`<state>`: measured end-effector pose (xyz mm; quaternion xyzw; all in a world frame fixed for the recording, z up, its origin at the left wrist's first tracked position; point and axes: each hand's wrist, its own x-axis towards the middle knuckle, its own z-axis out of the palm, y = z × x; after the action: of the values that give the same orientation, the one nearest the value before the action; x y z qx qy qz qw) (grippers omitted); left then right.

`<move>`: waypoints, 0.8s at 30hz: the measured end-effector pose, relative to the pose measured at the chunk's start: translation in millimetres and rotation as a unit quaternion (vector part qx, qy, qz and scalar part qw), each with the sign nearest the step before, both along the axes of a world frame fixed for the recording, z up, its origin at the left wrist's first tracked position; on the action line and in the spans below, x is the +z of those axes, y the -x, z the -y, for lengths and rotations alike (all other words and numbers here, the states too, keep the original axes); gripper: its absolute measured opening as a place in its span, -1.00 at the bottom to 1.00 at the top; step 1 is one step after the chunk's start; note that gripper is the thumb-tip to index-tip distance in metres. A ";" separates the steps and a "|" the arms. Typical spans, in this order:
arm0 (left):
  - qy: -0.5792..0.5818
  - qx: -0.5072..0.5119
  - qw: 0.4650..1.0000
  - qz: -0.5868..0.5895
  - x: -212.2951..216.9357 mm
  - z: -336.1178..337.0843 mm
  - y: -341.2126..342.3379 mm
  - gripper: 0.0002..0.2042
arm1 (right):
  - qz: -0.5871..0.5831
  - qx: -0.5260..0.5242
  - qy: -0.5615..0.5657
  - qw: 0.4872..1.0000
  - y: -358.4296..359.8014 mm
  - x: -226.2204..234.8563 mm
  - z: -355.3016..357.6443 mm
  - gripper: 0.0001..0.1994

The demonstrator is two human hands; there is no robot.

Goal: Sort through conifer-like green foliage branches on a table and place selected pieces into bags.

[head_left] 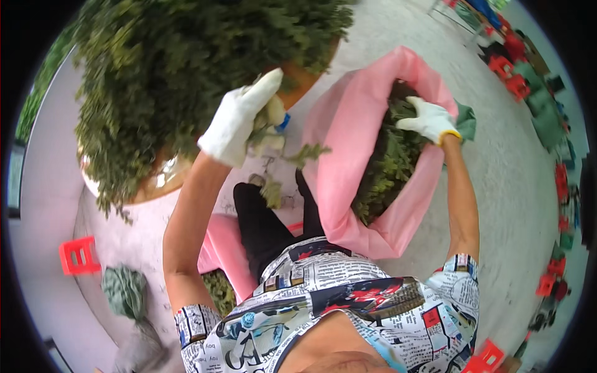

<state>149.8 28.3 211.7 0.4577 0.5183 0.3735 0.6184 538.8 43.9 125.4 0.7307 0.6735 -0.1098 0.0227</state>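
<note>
My left hand [239, 118], in a white glove, is closed around a bunch of green leafy sprigs [273, 133] at the edge of a big heap of greens [180, 68] lying on a round shallow basket [158, 186]. A few sprigs dangle below the glove. My right hand [432, 120], also in a white glove, is inside the mouth of a pink sack [348, 130] and presses down on the green leaves [388, 165] that fill it. The sack stands just right of my legs in black trousers.
A red plastic stool [79, 255] stands at the left, with a green net bundle [124, 291] near it. A second pink sack [224, 248] with greens lies by my left leg. Several red and green stools [528, 81] line the right edge of the grey concrete floor.
</note>
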 end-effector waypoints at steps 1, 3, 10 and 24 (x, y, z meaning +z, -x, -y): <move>0.006 0.012 1.000 -0.003 -2.6 -0.5 5.6 -0.45 | -0.003 0.012 0.006 1.000 4.4 -0.6 -6.5 -0.13; 0.021 0.014 1.000 0.010 -9.8 -2.0 21.3 -0.46 | -0.045 -0.007 -0.012 0.999 5.6 3.5 -17.3 -0.16; 0.035 0.010 0.996 0.081 -24.9 -10.6 24.4 -0.47 | 0.020 -0.023 -0.032 0.999 -33.6 13.9 -15.0 -0.26; -0.001 0.176 0.962 0.208 -31.0 15.6 20.9 -0.50 | -0.388 0.168 -0.300 0.855 277.5 -5.6 50.2 -0.42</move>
<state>128.9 12.7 180.7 0.2727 0.4501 0.5639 0.6364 261.3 -6.3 119.7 0.4758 0.7403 -0.1719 -0.4426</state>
